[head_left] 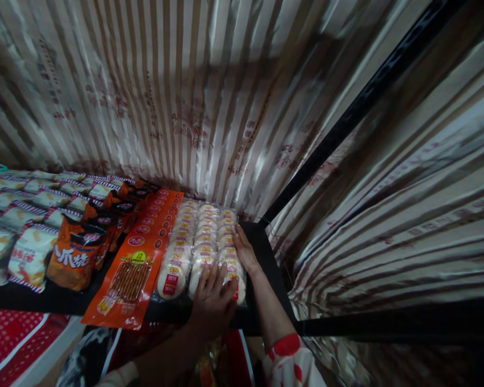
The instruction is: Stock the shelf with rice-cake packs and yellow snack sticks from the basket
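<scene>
Round bun packs (201, 242) lie in rows on the black shelf (266, 252), beside orange snack packs (139, 252). Left hand (213, 303) lies flat with fingers spread on the front packs. Right hand (245, 250) rests open along the right row's edge.

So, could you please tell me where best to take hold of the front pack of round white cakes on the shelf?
Probably by its near short edge, coming from the front. The pack of round cakes lies flat, its near end at the shelf lip. The orange packet crowds its left side. The left hand rests there already; the right hand lies along the row's right edge.
</scene>
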Tool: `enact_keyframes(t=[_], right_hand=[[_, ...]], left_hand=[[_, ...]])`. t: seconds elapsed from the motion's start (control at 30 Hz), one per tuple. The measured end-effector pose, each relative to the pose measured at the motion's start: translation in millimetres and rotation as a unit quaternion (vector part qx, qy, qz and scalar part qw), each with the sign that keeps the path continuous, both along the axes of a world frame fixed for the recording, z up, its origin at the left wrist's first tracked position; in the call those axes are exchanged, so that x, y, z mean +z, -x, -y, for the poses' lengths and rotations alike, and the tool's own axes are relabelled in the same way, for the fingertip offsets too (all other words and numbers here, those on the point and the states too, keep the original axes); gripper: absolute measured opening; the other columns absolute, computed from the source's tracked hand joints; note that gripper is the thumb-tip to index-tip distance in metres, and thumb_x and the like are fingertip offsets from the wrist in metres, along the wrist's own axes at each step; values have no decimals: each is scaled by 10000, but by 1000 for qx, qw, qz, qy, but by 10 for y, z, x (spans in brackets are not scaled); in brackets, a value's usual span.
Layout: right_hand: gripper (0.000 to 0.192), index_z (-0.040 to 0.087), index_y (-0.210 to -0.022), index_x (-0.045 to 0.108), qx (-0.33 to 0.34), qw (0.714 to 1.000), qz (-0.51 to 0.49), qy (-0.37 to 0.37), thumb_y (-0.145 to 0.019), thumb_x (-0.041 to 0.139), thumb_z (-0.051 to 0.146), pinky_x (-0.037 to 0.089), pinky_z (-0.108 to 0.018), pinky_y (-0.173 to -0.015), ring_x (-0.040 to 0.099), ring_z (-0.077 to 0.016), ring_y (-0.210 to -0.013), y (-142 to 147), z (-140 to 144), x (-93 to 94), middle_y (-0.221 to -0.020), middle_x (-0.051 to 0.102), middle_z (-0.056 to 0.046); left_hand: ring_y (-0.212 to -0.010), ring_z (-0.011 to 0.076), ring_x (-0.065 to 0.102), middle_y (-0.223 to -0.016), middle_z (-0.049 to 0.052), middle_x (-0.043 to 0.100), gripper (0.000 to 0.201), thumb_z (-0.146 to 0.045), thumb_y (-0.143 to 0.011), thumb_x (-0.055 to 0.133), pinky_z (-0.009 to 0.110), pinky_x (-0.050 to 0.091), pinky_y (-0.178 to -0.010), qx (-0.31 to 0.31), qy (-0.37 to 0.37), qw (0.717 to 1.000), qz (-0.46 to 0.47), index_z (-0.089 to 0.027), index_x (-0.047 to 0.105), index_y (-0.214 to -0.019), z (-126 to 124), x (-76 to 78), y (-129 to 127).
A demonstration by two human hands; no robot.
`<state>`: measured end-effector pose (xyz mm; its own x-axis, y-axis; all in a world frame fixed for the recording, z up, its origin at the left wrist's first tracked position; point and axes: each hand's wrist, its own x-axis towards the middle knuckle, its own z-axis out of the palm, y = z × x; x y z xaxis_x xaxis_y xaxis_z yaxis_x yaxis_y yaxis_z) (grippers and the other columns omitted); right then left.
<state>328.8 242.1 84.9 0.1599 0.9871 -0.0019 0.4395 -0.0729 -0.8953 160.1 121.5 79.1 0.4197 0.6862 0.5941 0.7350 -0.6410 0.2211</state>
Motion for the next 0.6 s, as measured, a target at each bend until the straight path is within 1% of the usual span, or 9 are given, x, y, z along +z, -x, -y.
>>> enact_keyframes(t=[0.1,0.23,0.37,0.5,0.6], right_hand=[[797,172,-1395,407,2,1000,19,-5,-805,335,703,116,-335,-1178,221,-180,-1409,31,2,2,-1506,304,-62],[760,195,-1390,414,-2,999,37,-11,-824,308,691,128,-365,-1179,232,-183,-1405,73,-6,-13,-1500,320,-51],[753,191,-1394,405,5,998,61,-22,-840,283,686,155,-395,-1174,240,-192,-1403,87,5,-26,-1494,330,-60],[733,224,-1374,433,-26,996,77,-30,-844,250,696,209,-395,-1159,307,-183,-1375,20,-28,-40,-1469,380,-52],[759,217,-1371,439,-52,996,59,-40,-840,216,711,211,-384,-1157,303,-182,-1377,-64,-129,-64,-1472,374,-46]], left_hand=[[-1339,288,353,-1400,80,470,447,-381,-855,511,492,284,-1084,-1,-1,1000,21,-268,523,-1287,-5,-37,7],[-1335,284,361,-1403,76,467,436,-409,-854,515,481,284,-1089,0,5,999,35,-271,544,-1266,-18,-56,20],[-1335,287,363,-1398,78,474,431,-402,-856,513,484,288,-1088,1,7,999,34,-267,546,-1264,-20,-45,18],[-1337,292,358,-1413,78,456,428,-411,-856,512,492,292,-1084,3,8,999,36,-267,548,-1258,-19,-42,14],[-1333,295,362,-1403,93,464,436,-406,-854,512,494,303,-1073,4,1,1000,22,-259,539,-1264,-21,-38,24]])
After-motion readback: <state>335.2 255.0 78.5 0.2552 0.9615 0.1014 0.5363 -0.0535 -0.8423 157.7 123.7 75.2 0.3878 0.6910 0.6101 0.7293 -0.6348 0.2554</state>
